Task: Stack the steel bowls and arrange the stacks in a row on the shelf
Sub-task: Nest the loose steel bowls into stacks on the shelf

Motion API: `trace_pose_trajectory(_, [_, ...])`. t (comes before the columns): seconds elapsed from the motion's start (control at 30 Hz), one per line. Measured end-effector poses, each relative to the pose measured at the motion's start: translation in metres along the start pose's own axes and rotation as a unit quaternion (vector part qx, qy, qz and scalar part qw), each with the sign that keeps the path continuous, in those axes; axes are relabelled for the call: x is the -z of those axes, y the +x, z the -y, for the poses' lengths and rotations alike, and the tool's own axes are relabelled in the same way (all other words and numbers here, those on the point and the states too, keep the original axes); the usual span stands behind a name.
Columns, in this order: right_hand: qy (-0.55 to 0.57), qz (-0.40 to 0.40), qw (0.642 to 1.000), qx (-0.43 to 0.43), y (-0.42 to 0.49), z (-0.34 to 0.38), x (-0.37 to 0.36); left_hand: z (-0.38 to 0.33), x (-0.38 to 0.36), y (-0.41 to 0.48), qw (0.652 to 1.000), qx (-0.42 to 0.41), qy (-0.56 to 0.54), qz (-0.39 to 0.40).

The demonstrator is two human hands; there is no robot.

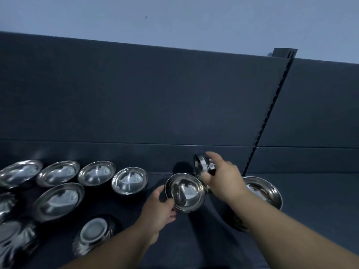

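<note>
My left hand (158, 209) grips the near-left rim of an upright steel bowl (186, 192) in the middle of the dark shelf (174, 239). Just behind it, my right hand (221, 175) holds a smaller steel bowl (203, 164) tipped on its side, its opening facing left. A row of several open steel bowls (129, 180) runs along the back to the left. Another steel bowl (262, 189) stands to the right, partly hidden by my right forearm.
At the left front lie a larger shallow bowl (58, 200), an upside-down fluted bowl (95, 232) and more fluted ones (13, 235). The dark back panel (155, 94) rises behind, with a slotted upright (268, 113) at the right.
</note>
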State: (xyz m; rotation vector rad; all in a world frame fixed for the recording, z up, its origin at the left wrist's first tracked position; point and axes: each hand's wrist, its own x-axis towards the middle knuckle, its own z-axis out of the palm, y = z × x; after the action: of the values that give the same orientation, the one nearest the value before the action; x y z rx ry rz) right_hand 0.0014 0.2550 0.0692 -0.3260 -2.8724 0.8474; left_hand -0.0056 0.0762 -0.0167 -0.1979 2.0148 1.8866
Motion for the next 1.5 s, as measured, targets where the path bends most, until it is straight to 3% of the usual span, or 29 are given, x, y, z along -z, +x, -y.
trace_pose_trajectory(0.1, [0.05, -0.009, 0.998, 0.021, -0.018, -0.004, 0.008, 0.012, -0.002, -0.018, 1.0, 0.016, 0.004, -0.015])
trace_pose_trajectory(0.33, [0.223, 0.012, 0.975, -0.018, -0.057, -0.015, -0.002, 0.033, 0.001, -0.052, 0.995, 0.045, -0.01, -0.091])
trace_pose_trajectory(0.6, [0.395, 0.126, 0.903, -0.11, -0.069, -0.033, -0.039, 0.045, 0.016, -0.081, 0.993, 0.065, -0.031, -0.094])
trace_pose_trajectory(0.73, [0.424, 0.161, 0.881, -0.137, -0.073, -0.03, -0.05, 0.045, 0.023, -0.09, 0.991, 0.019, 0.015, -0.131])
trace_pose_trajectory(0.87, [0.408, 0.156, 0.888, -0.14, -0.074, -0.022, -0.061, 0.046, 0.028, -0.093, 0.985, -0.031, 0.127, -0.112])
trace_pose_trajectory(1.03, [0.334, 0.13, 0.926, -0.116, -0.075, -0.015, -0.07, 0.041, 0.028, -0.097, 0.968, -0.051, 0.224, -0.097])
trace_pose_trajectory(1.5, [0.259, 0.089, 0.958, -0.085, -0.066, -0.017, -0.077, 0.038, 0.036, -0.075, 0.958, -0.114, 0.25, -0.077])
